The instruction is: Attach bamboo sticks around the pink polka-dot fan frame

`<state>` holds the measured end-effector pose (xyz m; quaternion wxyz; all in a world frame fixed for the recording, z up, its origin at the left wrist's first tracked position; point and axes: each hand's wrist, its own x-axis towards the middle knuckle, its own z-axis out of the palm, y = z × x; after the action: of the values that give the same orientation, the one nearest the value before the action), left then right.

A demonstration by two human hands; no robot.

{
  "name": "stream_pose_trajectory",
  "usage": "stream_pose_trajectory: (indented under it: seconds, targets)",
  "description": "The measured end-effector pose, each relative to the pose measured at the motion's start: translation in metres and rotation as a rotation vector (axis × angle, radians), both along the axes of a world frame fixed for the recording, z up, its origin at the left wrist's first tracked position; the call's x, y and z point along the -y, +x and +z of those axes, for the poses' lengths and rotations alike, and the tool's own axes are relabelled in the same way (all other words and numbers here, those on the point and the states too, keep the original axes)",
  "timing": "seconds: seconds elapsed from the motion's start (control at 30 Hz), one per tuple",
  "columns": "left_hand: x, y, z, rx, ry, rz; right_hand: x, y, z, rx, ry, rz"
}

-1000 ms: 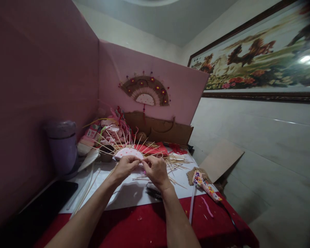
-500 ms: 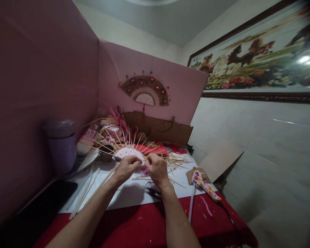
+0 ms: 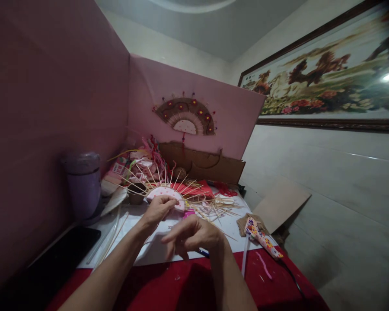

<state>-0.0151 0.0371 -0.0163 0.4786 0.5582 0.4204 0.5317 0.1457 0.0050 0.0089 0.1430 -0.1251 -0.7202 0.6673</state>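
My left hand (image 3: 162,209) pinches the lower right edge of a half-round fan base (image 3: 160,192), white with pink dots. Thin wooden sticks (image 3: 151,172) fan out from its curved edge. Closer to me, my right hand (image 3: 194,235) hangs above the white sheet with its fingers apart and nothing in them. Under that hand a dark-handled tool (image 3: 203,252) shows only in part. Beside the fan base lie several loose sticks (image 3: 225,209) and a small bright pink piece (image 3: 189,212).
A flowered glue gun (image 3: 262,239) rests at the right on brown cloth. On the left stand a purple cup (image 3: 83,190) and a black phone (image 3: 74,246). Behind are a brown pot (image 3: 136,194), pink scraps (image 3: 145,166), a cardboard strip (image 3: 201,160) and a finished fan (image 3: 184,114) on the pink board.
My right hand has let go of the fan base's edge and moved down toward me, its fingers opening. My left hand keeps its pinch on the base. The view has shifted slightly.
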Motion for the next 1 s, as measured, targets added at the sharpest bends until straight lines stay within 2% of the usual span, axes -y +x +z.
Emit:
stream_pose_trajectory:
  seconds: [0.07, 0.1, 0.13, 0.23, 0.3, 0.43, 0.5, 0.57, 0.7, 0.77, 0.9, 1.0]
  targets:
    - [0.001, 0.000, 0.001, 0.009, -0.003, -0.001, 0.001, 0.000, -0.001, 0.024, -0.005, -0.025]
    - [0.001, 0.000, 0.002, 0.010, -0.008, 0.001, -0.001, 0.000, -0.002, -0.010, 0.012, -0.098]
    - [0.002, 0.000, 0.002, 0.008, -0.013, 0.002, -0.004, -0.001, -0.004, -0.082, 0.033, -0.213]
    - [0.003, -0.001, 0.003, -0.017, -0.017, -0.031, -0.019, -0.005, -0.011, -0.319, 0.136, -0.675]
    - [0.003, -0.001, 0.002, -0.042, -0.002, -0.058, -0.030, -0.010, -0.017, -0.263, 0.296, -0.898]
    - [-0.001, -0.002, -0.001, -0.065, 0.027, -0.037, -0.039, -0.018, -0.025, 0.006, 0.651, -1.004]
    - [-0.003, -0.002, -0.003, -0.070, 0.024, -0.039, -0.040, -0.018, -0.026, 0.063, 0.767, -1.055]
    - [-0.004, -0.002, -0.003, -0.065, -0.011, -0.055, -0.041, -0.014, -0.026, 0.097, 0.836, -1.171]
    - [-0.002, -0.004, -0.001, -0.022, -0.095, -0.086, -0.049, 0.000, -0.026, 0.170, 0.878, -1.536]
    - [0.000, -0.004, 0.000, -0.016, -0.110, -0.091, -0.051, 0.006, -0.026, 0.225, 0.882, -1.656]
    - [0.001, -0.004, 0.001, -0.025, -0.113, -0.068, -0.050, 0.008, -0.024, 0.349, 0.853, -1.694]
    - [0.000, -0.005, 0.001, -0.030, -0.113, -0.059, -0.048, 0.006, -0.022, 0.321, 0.853, -1.652]
